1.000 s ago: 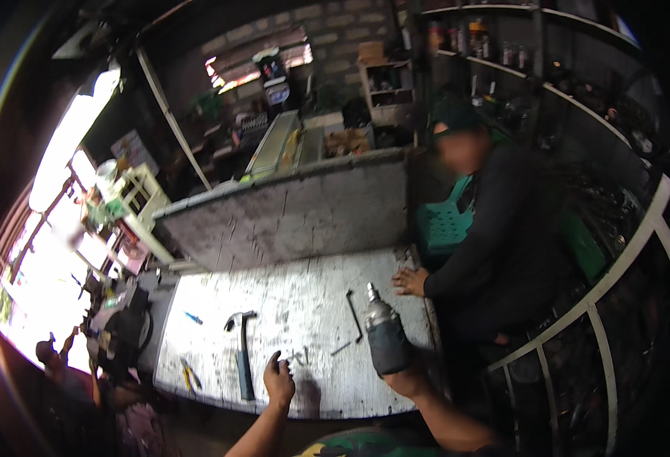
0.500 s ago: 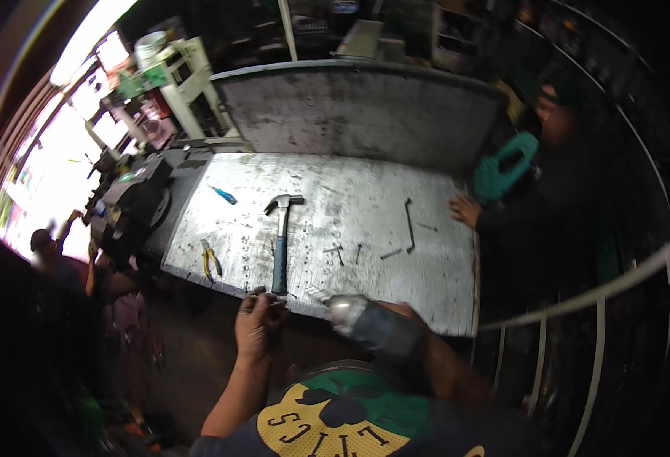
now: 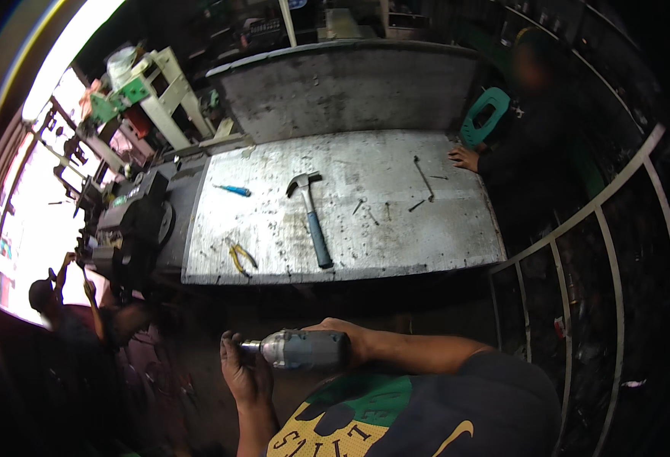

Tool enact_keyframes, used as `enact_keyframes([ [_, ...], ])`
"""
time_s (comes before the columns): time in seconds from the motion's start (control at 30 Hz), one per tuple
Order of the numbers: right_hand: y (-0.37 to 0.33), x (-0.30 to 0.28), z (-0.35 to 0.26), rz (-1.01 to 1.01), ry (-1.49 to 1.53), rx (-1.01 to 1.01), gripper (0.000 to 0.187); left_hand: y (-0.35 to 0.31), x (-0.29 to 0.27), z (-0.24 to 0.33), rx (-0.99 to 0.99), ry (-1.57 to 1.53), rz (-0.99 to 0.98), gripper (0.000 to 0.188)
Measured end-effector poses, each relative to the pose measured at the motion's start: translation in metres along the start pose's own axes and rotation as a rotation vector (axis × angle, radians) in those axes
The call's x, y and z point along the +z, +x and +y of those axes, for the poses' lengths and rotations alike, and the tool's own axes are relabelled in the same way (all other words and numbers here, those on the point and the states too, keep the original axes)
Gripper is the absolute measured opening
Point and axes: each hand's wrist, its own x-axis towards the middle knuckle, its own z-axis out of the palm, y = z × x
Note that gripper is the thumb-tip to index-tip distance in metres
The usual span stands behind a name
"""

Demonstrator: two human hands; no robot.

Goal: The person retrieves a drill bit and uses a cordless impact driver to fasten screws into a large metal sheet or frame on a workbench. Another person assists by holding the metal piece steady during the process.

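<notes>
Fingers of our left hand [image 3: 245, 375] are drawn in narrow at the bright socket [image 3: 251, 347] on the nose of our impact wrench [image 3: 304, 349], low in the frame and just left of its centre; whether they pinch the socket or only touch it, we cannot tell. Our right hand [image 3: 352, 336] holds the impact wrench at its rear, partly hidden behind the dark body, with the nose pointing to frame left. We judge the step in hand to be seating or checking the socket. A next move would call for a firm right-hand hold, the nose lined up with the left fingertips, and no power while they are there. Mid-frame, on the workbench [image 3: 426, 244], lie a claw hammer [image 3: 316, 232] and, farther left, yellow-handled pliers [image 3: 240, 259].
</notes>
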Motion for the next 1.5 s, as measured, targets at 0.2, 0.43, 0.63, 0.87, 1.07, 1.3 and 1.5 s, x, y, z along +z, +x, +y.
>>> enact_keyframes([
  [0.2,-0.031,0.035,-0.008,0.009,0.602,0.334,0.071,-0.011,-0.017,-0.015,-0.198,0.055,-0.05,0.016],
  [0.43,-0.106,0.045,-0.018,0.135,-0.409,0.045,0.034,-0.056,-0.008,-0.053,-0.371,0.043,-0.112,0.027],
  [0.63,-0.193,0.055,-0.043,0.121,-0.752,0.057,0.03,-0.124,0.028,-0.098,-0.499,0.051,-0.244,0.033],
  [0.87,-0.315,0.091,-0.128,0.422,-0.713,0.16,0.028,-0.223,0.052,-0.164,-0.641,0.185,-0.338,0.042],
  [1.07,-0.402,0.127,-0.141,0.436,-0.557,0.142,0.03,-0.296,0.045,-0.187,-0.769,0.229,-0.271,0.036],
  [1.3,-0.432,0.156,-0.139,0.434,-0.275,0.267,0.032,-0.327,0.033,-0.186,-0.832,0.254,-0.391,0.035],
  [1.5,-0.408,0.17,-0.126,0.351,-0.324,0.185,0.031,-0.333,0.003,-0.161,-0.75,0.245,-0.346,0.042],
])
